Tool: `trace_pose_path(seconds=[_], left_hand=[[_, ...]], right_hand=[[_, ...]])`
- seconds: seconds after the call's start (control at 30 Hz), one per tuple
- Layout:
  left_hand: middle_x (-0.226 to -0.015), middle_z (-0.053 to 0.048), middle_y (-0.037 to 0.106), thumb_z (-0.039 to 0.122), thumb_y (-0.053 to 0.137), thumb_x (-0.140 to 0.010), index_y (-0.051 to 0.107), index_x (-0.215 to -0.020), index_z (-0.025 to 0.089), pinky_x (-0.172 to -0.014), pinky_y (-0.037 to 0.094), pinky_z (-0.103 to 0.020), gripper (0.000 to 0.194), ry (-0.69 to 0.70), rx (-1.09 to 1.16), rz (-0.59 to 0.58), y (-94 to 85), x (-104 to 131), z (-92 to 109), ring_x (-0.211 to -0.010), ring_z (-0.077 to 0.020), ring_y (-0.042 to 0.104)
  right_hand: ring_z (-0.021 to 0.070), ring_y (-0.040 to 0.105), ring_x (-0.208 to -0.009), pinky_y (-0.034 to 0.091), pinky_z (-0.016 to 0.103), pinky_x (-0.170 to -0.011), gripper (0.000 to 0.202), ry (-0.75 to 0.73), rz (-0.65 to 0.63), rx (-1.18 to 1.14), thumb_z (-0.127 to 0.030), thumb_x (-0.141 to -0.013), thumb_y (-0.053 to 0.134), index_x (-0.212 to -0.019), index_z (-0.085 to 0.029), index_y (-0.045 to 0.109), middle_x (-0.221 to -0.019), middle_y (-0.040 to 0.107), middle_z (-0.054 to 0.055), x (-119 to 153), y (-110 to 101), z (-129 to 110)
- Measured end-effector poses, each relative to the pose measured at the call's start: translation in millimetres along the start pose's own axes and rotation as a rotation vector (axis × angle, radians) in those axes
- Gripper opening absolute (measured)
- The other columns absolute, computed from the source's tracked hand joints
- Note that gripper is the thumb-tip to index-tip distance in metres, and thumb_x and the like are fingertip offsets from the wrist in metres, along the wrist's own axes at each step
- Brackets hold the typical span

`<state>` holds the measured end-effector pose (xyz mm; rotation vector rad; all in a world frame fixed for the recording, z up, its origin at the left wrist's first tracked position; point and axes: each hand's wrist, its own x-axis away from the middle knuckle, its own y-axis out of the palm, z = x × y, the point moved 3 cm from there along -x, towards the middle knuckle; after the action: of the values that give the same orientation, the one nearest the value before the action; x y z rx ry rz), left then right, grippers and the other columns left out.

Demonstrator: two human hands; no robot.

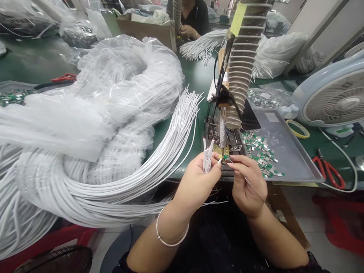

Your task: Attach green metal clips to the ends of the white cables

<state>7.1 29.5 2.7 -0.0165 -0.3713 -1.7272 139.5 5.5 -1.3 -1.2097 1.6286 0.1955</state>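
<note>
Spread over a green bench [196, 76].
Bears a soldering stand [212, 131], bagged cables [127, 91], a grey tray [297, 153], red-handled pliers [334, 171], a fan [348, 101].

From the wearer's head, the single view faces forward and down, close over the bare left hand [197, 180] and bare right hand [250, 187], across the green-topped desk [193, 76] to a dark-clothed person [201, 18].

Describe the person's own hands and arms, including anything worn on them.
The left hand and right hand are ungloved. A thin, silver-coloured bangle circles the left wrist; the right wrist shows no jewellery. Both forearms are bare down to dark sleeves at the picture's lower edge.
</note>
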Motion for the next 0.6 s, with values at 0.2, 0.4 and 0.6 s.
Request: trace_pose_path(seconds=[0.2, 0.4, 0.6], left_hand=[[-0.07, 0.004, 0.05, 0.022, 0.058, -0.075, 0.053, -0.073, 0.017, -0.051, 0.033, -0.021, 0.007, -0.004, -0.037, -0.003, -0.7, -0.2, -2.6, -0.052, -0.0061, 0.036], [-0.071, 0.002, 0.051, 0.021, 0.054, -0.078, 0.053, -0.073, 0.017, -0.057, 0.037, -0.022, 0.007, 0.018, -0.068, -0.044, -2.1, -1.6, -8.4, -0.06, -0.0093, 0.044], [-0.081, -0.002, 0.059, 0.021, 0.054, -0.08, 0.054, -0.071, 0.018, -0.066, 0.04, -0.024, 0.01, 0.043, -0.182, -0.132, -3.9, 0.8, -10.8, -0.074, -0.0138, 0.053]], right_hand=[[0.0211, 0.064, -0.092, 0.056, 0.04, -0.076, 0.025, 0.006, -0.006, -0.009, -0.01, -0.085, 0.049, -0.102, -0.021, 0.062, -0.099, 0.065, 0.009, 2.5, -1.3, 0.7], [0.0196, 0.065, -0.087, 0.056, 0.037, -0.072, 0.029, 0.057, -0.009, -0.098, -0.008, -0.086, 0.047, -0.109, -0.021, 0.06, -0.096, 0.067, 0.008, 8.1, -1.8, 3.8], [0.0147, 0.062, -0.071, 0.054, 0.031, -0.065, 0.021, 0.224, -0.073, -0.086, -0.01, -0.086, 0.047, -0.1, -0.019, 0.06, -0.088, 0.063, 0.006, 8.2, -0.9, 6.9]])
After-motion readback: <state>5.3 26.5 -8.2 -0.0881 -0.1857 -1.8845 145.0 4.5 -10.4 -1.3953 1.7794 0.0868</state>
